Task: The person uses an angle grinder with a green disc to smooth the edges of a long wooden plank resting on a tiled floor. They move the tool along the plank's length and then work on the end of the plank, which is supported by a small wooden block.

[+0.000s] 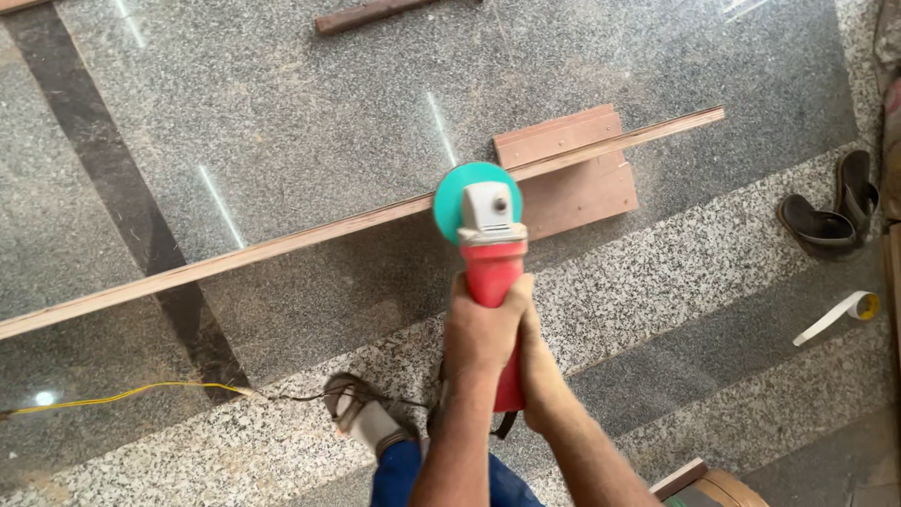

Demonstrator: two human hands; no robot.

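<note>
Both my hands grip a red angle grinder (492, 258) with a grey head and a teal disc (462, 192). My left hand (481, 329) wraps the red body from the left; my right hand (540, 361) clasps it from the right, lower down. The disc sits against a long thin wooden strip (282, 244) that runs diagonally across the granite floor. The strip's right part rests on a flat reddish-brown wooden block (582, 183).
My sandalled foot (366, 413) stands on the speckled floor band below the strip. A yellow cable (131, 394) trails left. A pair of dark sandals (831, 211) and a roll of tape (859, 308) lie at right. Another wood piece (361, 14) lies at top.
</note>
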